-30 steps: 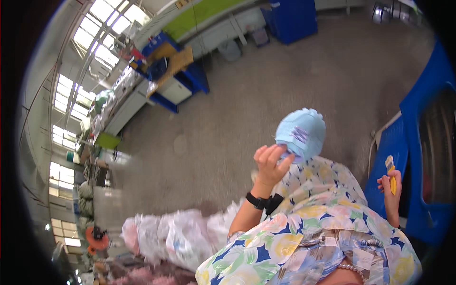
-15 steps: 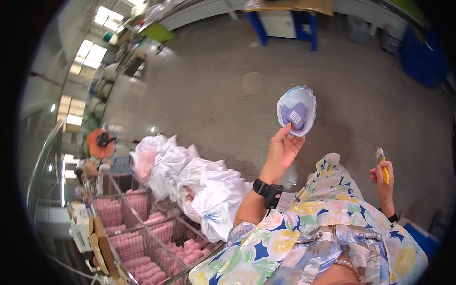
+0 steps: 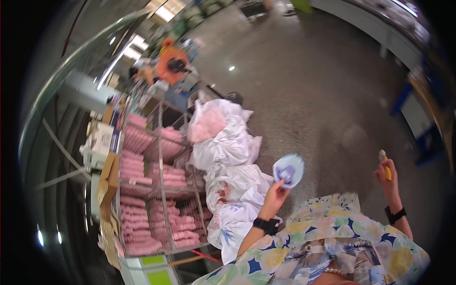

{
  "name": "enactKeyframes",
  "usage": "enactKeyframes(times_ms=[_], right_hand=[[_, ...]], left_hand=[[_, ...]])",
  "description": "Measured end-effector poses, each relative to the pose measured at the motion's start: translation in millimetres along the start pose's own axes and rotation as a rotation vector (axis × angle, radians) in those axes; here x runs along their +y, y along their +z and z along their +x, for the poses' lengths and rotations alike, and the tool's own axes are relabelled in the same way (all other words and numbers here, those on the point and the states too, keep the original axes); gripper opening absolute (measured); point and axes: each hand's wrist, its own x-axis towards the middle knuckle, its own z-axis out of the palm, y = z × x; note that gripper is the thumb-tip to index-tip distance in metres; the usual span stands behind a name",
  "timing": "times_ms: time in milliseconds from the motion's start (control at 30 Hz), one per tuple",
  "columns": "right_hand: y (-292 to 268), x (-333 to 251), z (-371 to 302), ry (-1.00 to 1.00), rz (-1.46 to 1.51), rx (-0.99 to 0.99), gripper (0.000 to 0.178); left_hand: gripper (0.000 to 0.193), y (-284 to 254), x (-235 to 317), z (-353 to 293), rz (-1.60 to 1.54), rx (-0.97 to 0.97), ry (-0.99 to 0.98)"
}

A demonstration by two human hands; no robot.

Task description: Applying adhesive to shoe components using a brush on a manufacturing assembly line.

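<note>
My left hand (image 3: 274,199) pinches the near edge of a light blue, oval, cup-shaped piece (image 3: 293,165) with a purple inside and a small white label. It is held up over the floor, right of the white sacks. Over at the right, my right hand (image 3: 385,183) is closed round the yellow handle of a small paintbrush (image 3: 388,172). The brush's pale tip points away from me, and its bristles are blurred. The two hands are well apart.
White sacks (image 3: 232,147), one showing pink stuff, lie along the left. Beside them stands a wire rack (image 3: 161,190) stacked with pink rolls. Cardboard boxes (image 3: 108,180) and an orange round thing (image 3: 172,64) are farther left. A blue-legged table (image 3: 418,109) stands right.
My view has swung to the left, bringing the rack and sacks nearer the middle. The light blue piece sits lower in view. Both hands keep their hold.
</note>
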Motion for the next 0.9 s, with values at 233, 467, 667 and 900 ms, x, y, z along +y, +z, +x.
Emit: enactKeyframes(times_ms=[233,467,667,900], right_hand=[[259,-153,272,-0.519,-0.173,-0.743,0.010],[416,-143,470,-0.159,0.073,-0.696,0.005],[439,-158,671,-0.083,0.053,-0.353,0.005],[571,-146,939,0.027,0.029,-0.221,0.015]], left_hand=[[0.014,-134,72,40,0.290,0.633,0.688],[0.023,-20,241,267,1.052,0.451,0.734],[0.026,169,486,541,0.036,0.051,0.269],[0.023,323,685,768,-0.045,-0.082,0.304]])
